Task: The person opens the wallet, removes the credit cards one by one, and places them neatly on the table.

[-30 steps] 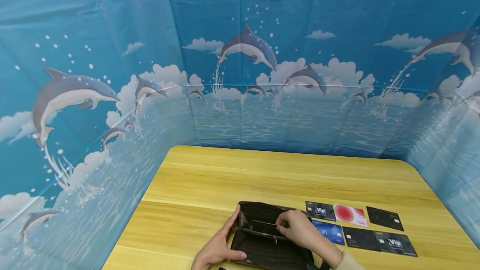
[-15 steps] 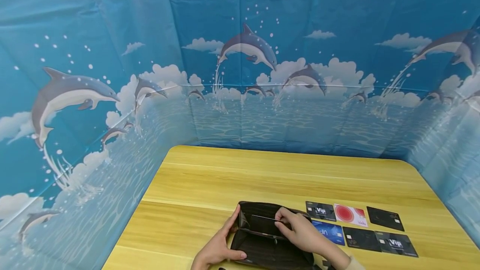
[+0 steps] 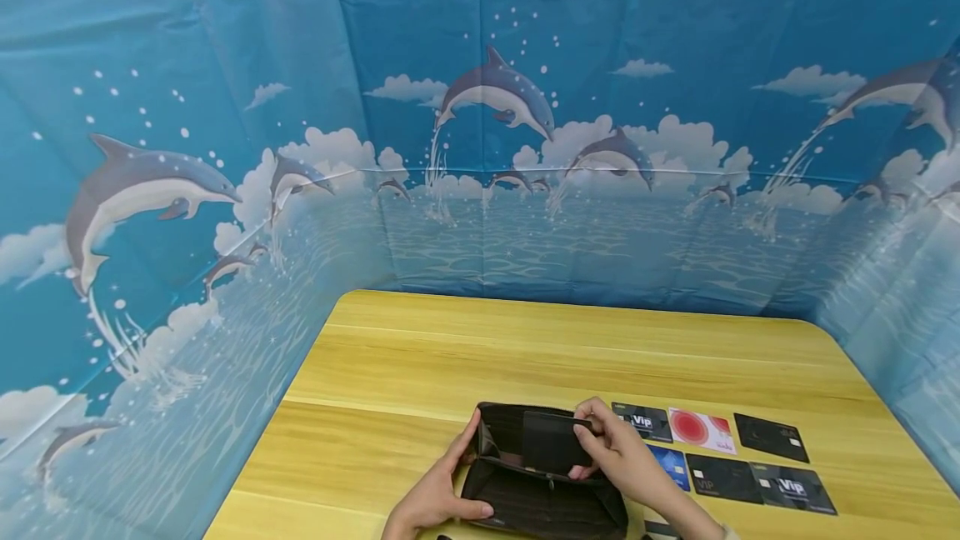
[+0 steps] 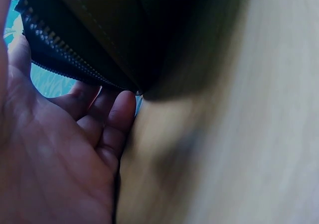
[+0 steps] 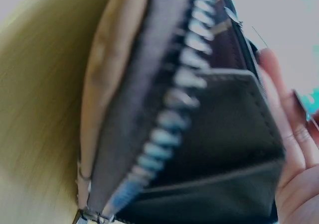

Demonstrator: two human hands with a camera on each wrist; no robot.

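A dark zip wallet [image 3: 536, 502] lies spread open near the table's front edge, its inner pockets facing up. My left hand [image 3: 442, 486] grips its left end, thumb on the front flap and fingers at the back edge. In the left wrist view, fingers of the left hand [image 4: 75, 119] lie along the wallet's zip [image 4: 60, 45]. Between thumb and fingers my right hand [image 3: 611, 452] pinches a black card [image 3: 551, 442], its broad side showing over the wallet's inside. The right wrist view has the wallet [image 5: 224, 124] large, with the right hand [image 5: 294, 144] beside it.
Right of the wallet, several cards lie in two rows, among them a red and white card [image 3: 701, 429], a blue card [image 3: 671, 465] and a black Vip card [image 3: 792, 487]. A dolphin-print curtain [image 3: 525, 240] stands around the wooden table [image 3: 390, 373].
The card was seen nearly edge-on inside the wallet; now its dark face shows. My right hand has shifted slightly right, still pinching it. The left hand has stayed in place.
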